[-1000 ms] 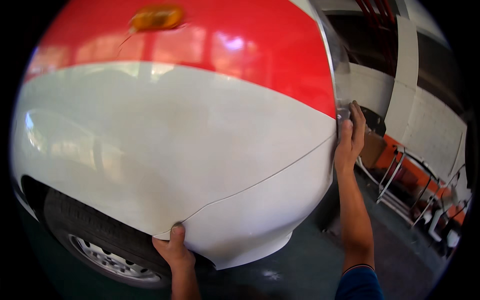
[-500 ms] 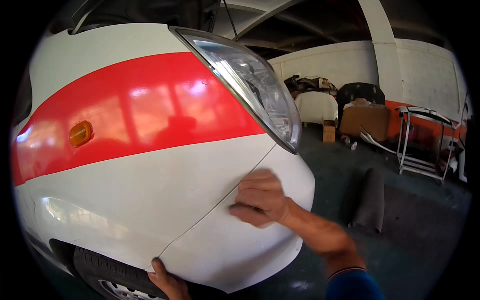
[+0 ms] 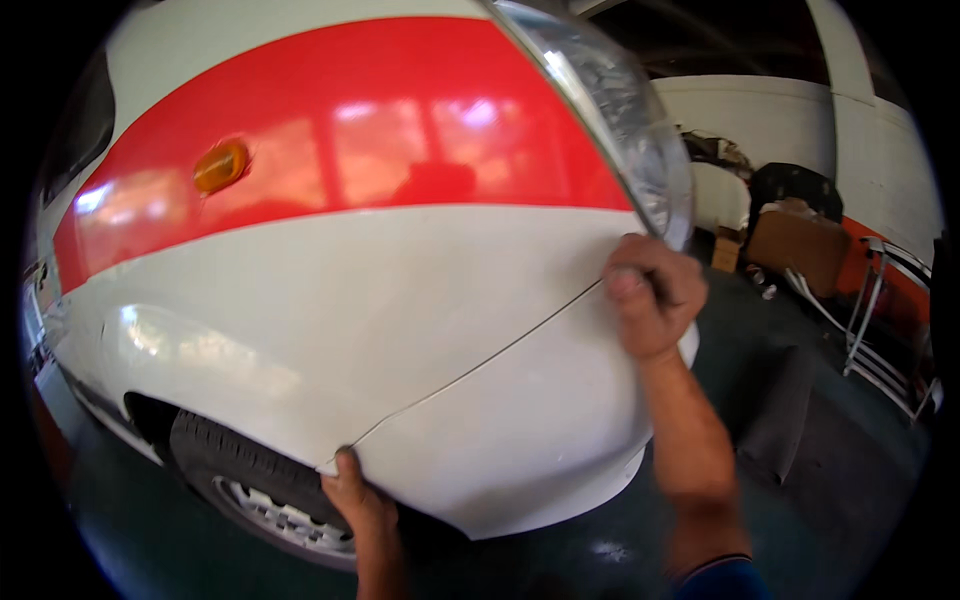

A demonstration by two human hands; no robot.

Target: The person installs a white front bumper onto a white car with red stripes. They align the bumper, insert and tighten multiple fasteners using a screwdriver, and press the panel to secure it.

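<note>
A white front bumper point(image 3: 520, 430) meets a white fender point(image 3: 340, 300) with a red stripe point(image 3: 330, 140) along a thin dark seam point(image 3: 480, 367). At the seam's lower end, by the wheel arch, my left hand point(image 3: 362, 505) grips the bumper's edge. Its thumb lies on the outside; the other fingers are hidden behind the panel. My right hand point(image 3: 655, 295) is closed in a fist against the seam's upper end, just under the headlight point(image 3: 625, 110). Nothing shows in that fist.
The front wheel point(image 3: 270, 505) sits below the fender, and an orange side marker light point(image 3: 221, 165) is on the stripe. To the right are a rolled dark mat point(image 3: 780, 410), a metal stand point(image 3: 865, 310), a cardboard box point(image 3: 726, 250) and loose car parts point(image 3: 795, 195) along the wall.
My right fist has moved up along the seam, from its middle to its end by the headlight. The left hand stays at the lower edge. The view has shifted downward and to the left.
</note>
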